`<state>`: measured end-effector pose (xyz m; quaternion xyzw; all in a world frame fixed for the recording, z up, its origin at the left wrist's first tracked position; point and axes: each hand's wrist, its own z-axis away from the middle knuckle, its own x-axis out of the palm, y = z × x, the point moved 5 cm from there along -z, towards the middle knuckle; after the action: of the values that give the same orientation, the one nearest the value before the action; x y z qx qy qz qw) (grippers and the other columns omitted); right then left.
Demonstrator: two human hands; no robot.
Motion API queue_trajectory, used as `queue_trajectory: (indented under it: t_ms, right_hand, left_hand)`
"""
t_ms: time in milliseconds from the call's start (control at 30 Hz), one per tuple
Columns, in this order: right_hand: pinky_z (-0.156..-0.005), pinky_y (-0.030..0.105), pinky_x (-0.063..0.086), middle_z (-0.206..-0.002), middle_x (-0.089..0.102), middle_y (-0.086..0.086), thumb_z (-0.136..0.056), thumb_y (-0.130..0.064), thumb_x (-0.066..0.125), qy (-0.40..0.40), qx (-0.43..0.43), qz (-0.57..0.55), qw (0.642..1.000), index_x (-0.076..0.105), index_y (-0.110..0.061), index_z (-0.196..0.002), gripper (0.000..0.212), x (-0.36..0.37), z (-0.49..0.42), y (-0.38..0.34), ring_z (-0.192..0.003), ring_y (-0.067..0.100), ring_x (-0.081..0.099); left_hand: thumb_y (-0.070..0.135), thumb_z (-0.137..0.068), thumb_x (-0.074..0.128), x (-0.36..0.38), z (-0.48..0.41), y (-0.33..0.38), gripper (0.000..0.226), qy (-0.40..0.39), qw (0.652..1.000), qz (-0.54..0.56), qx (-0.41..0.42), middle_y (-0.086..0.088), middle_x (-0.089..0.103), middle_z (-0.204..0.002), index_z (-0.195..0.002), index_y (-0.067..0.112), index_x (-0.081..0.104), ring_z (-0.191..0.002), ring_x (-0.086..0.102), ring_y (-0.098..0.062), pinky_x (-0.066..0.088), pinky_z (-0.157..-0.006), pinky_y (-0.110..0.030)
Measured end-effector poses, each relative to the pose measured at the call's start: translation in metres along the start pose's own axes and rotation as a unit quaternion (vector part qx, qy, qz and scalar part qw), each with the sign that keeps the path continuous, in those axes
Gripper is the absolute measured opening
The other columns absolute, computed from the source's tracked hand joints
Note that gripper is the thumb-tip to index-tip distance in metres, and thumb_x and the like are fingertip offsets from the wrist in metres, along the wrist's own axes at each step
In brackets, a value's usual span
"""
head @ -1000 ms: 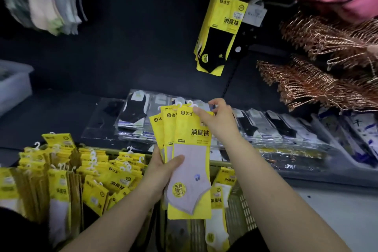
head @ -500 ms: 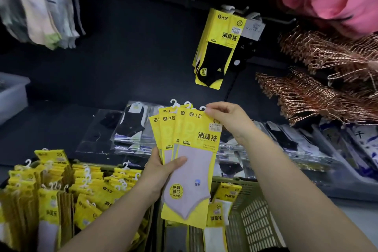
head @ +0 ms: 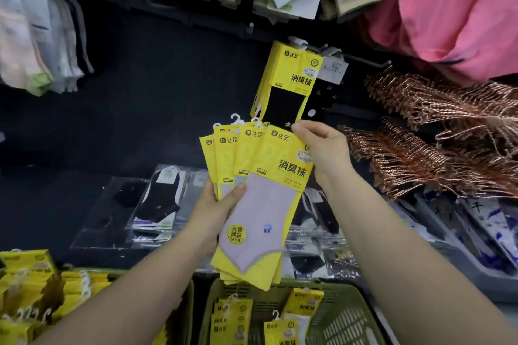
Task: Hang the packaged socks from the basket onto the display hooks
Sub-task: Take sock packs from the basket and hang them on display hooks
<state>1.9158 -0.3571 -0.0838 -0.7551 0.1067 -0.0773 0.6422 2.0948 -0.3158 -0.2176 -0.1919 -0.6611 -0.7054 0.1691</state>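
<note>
Fanned sock packs (head: 260, 199) above basket (head: 347, 316), below hanging packs (head: 291, 84), hangers (head: 437, 131) to right

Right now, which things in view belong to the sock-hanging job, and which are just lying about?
Job: fanned yellow sock packs, held by the left hand, top corner pinched by the right hand; green basket; yellow packs already hung.
Lying about: copper hangers; pink garment; clear-bagged socks.

fanned sock packs (head: 260, 190) raised — tops now just under hanging packs (head: 294, 73), right hand (head: 322, 148) higher
</note>
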Motion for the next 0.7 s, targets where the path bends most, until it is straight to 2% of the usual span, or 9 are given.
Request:
queue_trajectory:
  t_ms: [100,200,333,467,600,700]
  right_hand:
    - [-0.091,0.044,0.053,-0.091,0.073,0.006,-0.075,-0.012,0.078,0.045,-0.041,-0.028,0.998,0.072,-0.014,-0.081,0.008,-0.004,-0.027,-0.032,-0.092,0.023,0.067]
    - [-0.091,0.047,0.052,-0.098,0.071,0.015,-0.078,-0.010,0.075,0.079,-0.085,-0.043,0.992,0.071,-0.012,-0.081,0.005,-0.006,-0.059,-0.065,-0.099,0.031,0.065]
    - [-0.072,0.038,0.052,-0.087,0.067,0.011,-0.085,-0.006,0.065,0.110,-0.107,-0.016,0.988,0.069,-0.014,-0.072,0.016,-0.004,-0.099,-0.086,-0.079,0.023,0.059]
    - [-0.068,0.035,0.050,-0.090,0.066,0.012,-0.087,-0.007,0.063,0.080,-0.114,-0.023,0.990,0.071,-0.012,-0.080,0.012,0.004,-0.125,-0.088,-0.076,0.021,0.060]
    - [-0.066,0.035,0.049,-0.091,0.068,0.007,-0.087,-0.013,0.064,0.048,-0.109,-0.003,0.993,0.071,-0.025,-0.072,0.020,0.018,-0.141,-0.088,-0.083,0.023,0.060]
    - [-0.066,0.032,0.050,-0.085,0.067,0.002,-0.090,-0.006,0.059,0.069,-0.098,0.006,0.993,0.070,-0.024,-0.071,0.028,0.024,-0.149,-0.086,-0.085,0.023,0.060]
  left_hand:
    - [0.019,-0.081,0.070,-0.002,-0.021,0.023,0.041,0.007,0.998,-0.024,0.051,-0.001,0.073,-0.102,-0.118,0.024,0.052,-0.087,0.072,-0.023,0.056,-0.059,-0.033]
    - [0.019,-0.082,0.072,-0.018,-0.037,0.038,0.037,0.032,0.994,-0.064,0.084,0.004,0.073,-0.099,-0.112,0.028,0.052,-0.087,0.072,-0.019,0.057,-0.062,-0.033]
    - [0.020,-0.082,0.072,-0.034,-0.050,0.046,0.032,0.051,0.990,-0.086,0.097,0.008,0.073,-0.095,-0.107,0.031,0.053,-0.081,0.072,-0.014,0.056,-0.056,-0.027]
    - [0.020,-0.083,0.071,-0.045,-0.057,0.051,0.034,0.066,0.988,-0.098,0.103,0.006,0.072,-0.097,-0.110,0.029,0.053,-0.081,0.072,-0.016,0.056,-0.057,-0.029]
    - [0.021,-0.082,0.071,-0.050,-0.059,0.057,0.032,0.064,0.986,-0.111,0.107,0.005,0.072,-0.098,-0.107,0.029,0.053,-0.083,0.072,-0.019,0.056,-0.060,-0.033]
    - [0.024,-0.080,0.073,-0.052,-0.057,0.061,0.033,0.073,0.983,-0.129,0.110,0.003,0.072,-0.098,-0.106,0.029,0.053,-0.084,0.072,-0.020,0.058,-0.067,-0.041]
